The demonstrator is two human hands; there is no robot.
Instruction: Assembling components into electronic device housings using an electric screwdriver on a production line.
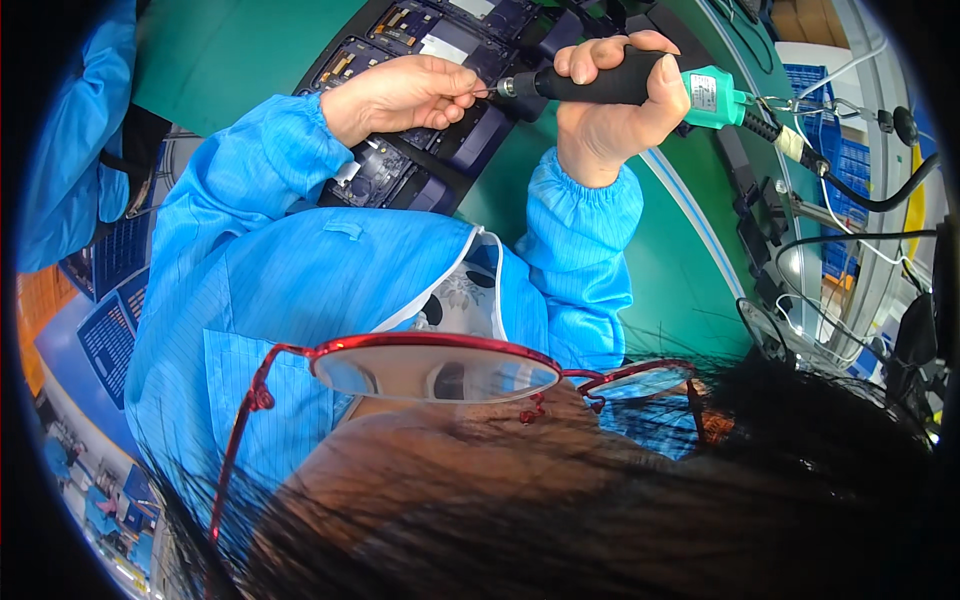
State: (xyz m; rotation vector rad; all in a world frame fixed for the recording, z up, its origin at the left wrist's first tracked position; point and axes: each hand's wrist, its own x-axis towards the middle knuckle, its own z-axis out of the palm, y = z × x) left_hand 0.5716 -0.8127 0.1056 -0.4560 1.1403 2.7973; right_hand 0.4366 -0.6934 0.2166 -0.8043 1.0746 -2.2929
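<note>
The right hand (pixel 610 100) is wrapped around the black grip of an electric screwdriver (pixel 640 85), its fingers (pixel 600 55) curled closed over the top of the handle and the thumb pressed against the side near the green rear housing. The tool lies almost level across the upper middle of the view, its metal tip pointing toward the left hand (pixel 400 95). That hand's fingers (pixel 455 90) are pinched narrowly together right at the screwdriver's bit (pixel 492 92); whether something small sits between them is too fine to tell. From the green end of the tool a black cable (pixel 860 195) with a metal clip runs away to the right and bends downward. Under both hands lies a black tray (pixel 400 170) carrying dark blue phone bodies (pixel 445 45) in rows, their inner parts exposed, with some small white and gold parts showing. The tray rests on a green bench (pixel 230 60), whose surface is crossed on the right by a pale curved strip. Both forearms wear light blue striped sleeves (pixel 585 250) with gathered cuffs. In the lower part of the view, close to the camera, are red-framed glasses (pixel 430 350) and dark hair (pixel 700 480). At the far left edge another blue-sleeved arm (pixel 70 150) shows beside stacked dark blue trays (pixel 105 340).
</note>
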